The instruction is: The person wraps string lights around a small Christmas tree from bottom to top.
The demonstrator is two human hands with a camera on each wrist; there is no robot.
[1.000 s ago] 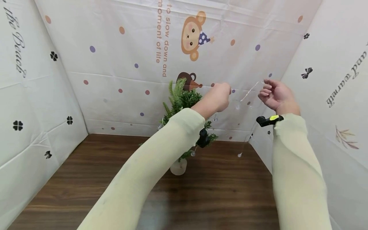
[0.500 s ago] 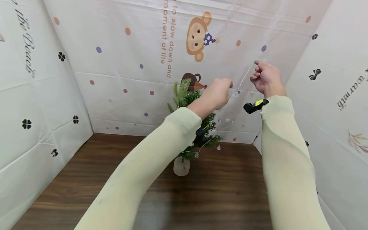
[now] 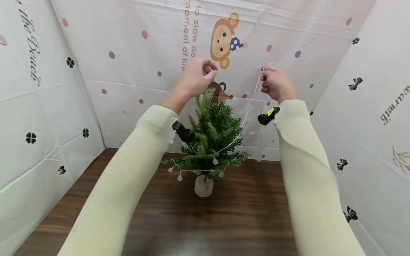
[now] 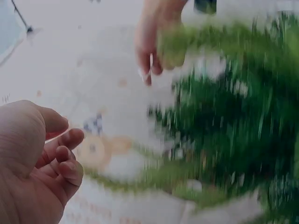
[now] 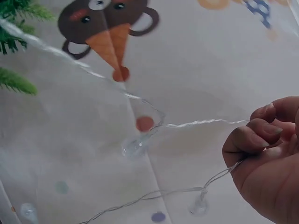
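A small artificial Christmas tree [image 3: 214,131] stands on a pale round base [image 3: 204,186]. A string of lights [image 3: 246,117] with clear bulbs loops around its lower branches, then rises to my right hand [image 3: 277,83]. That hand pinches the cord between thumb and fingers to the right of the treetop; in the right wrist view, a second strand also leaves the curled fingers [image 5: 257,135]. My left hand [image 3: 196,75] is up beside the treetop on the left, its fingers loosely bent with nothing between them. In the left wrist view the tree is blurred.
The tree stands on a dark wood-grain tabletop [image 3: 230,220]. Printed white cloth walls [image 3: 128,64] enclose the back and both sides. A black wrist camera [image 3: 183,131] sits on the left sleeve, another black camera [image 3: 268,116] on the right.
My left hand has let go of the light string and moved left and up past the treetop. My right hand has moved left and up, still pinching the cord.
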